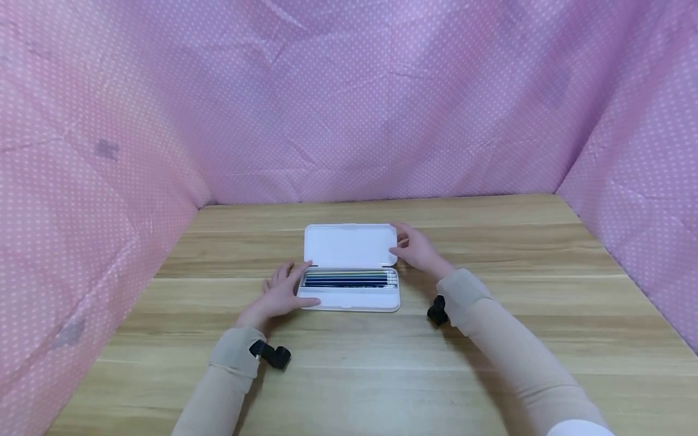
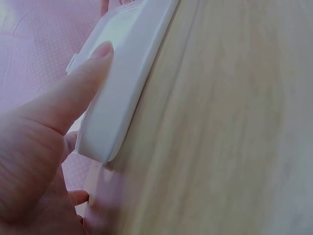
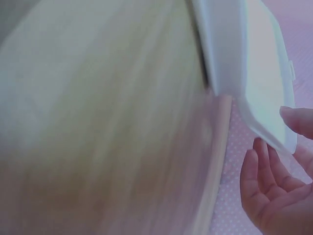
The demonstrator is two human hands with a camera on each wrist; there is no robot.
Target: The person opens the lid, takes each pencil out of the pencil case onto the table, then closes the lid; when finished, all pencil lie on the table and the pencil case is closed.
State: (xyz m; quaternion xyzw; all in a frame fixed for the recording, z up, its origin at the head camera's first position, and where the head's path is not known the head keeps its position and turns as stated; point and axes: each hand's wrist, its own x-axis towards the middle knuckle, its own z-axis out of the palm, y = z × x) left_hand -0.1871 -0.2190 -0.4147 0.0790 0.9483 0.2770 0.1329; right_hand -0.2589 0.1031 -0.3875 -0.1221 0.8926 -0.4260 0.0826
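A white pencil case (image 1: 357, 299) lies on the table with its lid (image 1: 350, 245) raised at the back. Several pencils (image 1: 345, 278), dark blue and green with pale ends at the right, lie in a row in the rear part of the base. My left hand (image 1: 280, 295) holds the left end of the base, thumb over the front edge and index finger near the hinge corner. At the lid's right edge, my right hand (image 1: 415, 247) pinches it, thumb on the inner face and fingers behind, as the right wrist view also shows.
The wooden table (image 1: 360, 375) runs back to a pink dotted cloth (image 1: 349, 109) that hangs behind it and along both sides. Small black wrist cameras (image 1: 278, 357) sit on both sleeves.
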